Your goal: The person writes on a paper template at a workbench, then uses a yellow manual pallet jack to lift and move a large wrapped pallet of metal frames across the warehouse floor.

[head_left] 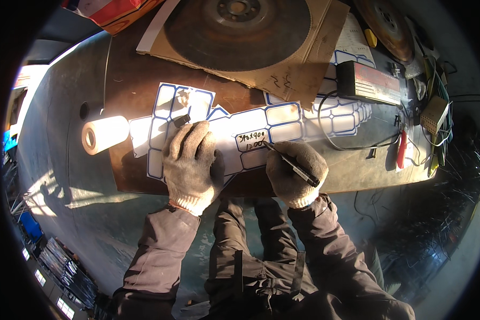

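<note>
My right hand (296, 172), in a grey knit work glove, grips a black marker (303, 172). Its tip is at a white label (252, 142) with a blue border, where dark handwriting stands. My left hand (193, 162), gloved alike, rests on the blue-bordered label sheets (157, 140). A small black marker cap (182, 120) shows at its fingertips, apparently pinched between them. The glove hides part of the sheets. One sheet end has peeled, torn-looking patches.
A large round saw-like metal disc (237, 40) lies on cardboard (304, 66) at the back. A white roll (104, 135) lies left. At right are a dark box (369, 82) with a cable, a red-handled tool (401, 149), another disc (386, 26) and tangled wires (437, 125).
</note>
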Demonstrator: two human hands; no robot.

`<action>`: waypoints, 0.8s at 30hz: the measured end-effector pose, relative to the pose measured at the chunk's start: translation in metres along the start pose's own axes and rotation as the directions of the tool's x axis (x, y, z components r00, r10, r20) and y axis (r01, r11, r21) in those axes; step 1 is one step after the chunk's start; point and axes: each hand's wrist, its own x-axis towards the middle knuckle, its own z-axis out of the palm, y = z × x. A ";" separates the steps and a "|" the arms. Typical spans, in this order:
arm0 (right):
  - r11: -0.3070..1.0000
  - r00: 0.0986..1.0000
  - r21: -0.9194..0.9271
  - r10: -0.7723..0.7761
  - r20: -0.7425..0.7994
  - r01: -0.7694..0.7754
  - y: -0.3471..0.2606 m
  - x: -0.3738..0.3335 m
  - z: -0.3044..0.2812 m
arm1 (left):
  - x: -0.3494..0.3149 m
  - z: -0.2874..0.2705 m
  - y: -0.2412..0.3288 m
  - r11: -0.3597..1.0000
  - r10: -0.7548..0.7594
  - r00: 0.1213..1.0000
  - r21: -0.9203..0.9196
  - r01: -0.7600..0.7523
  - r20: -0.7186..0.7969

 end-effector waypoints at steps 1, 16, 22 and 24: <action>1.000 1.000 -0.006 0.000 -0.021 0.000 0.000 0.000 0.001 | 0.001 0.000 0.000 1.000 0.011 1.000 0.007 -0.011 -0.011; 0.881 0.948 0.359 0.318 0.032 -0.307 0.021 -0.023 -0.002 | -0.006 0.005 -0.001 0.999 -0.020 0.999 -0.032 0.019 -0.040; 0.819 0.913 0.434 0.408 0.022 -0.376 0.012 -0.013 0.004 | 0.006 -0.013 -0.011 0.981 -0.190 0.935 -0.098 0.168 -0.298; 0.892 0.937 0.314 0.349 -0.020 -0.325 0.009 -0.008 0.003 | 0.013 -0.021 -0.017 0.970 -0.242 0.935 -0.085 0.228 -0.258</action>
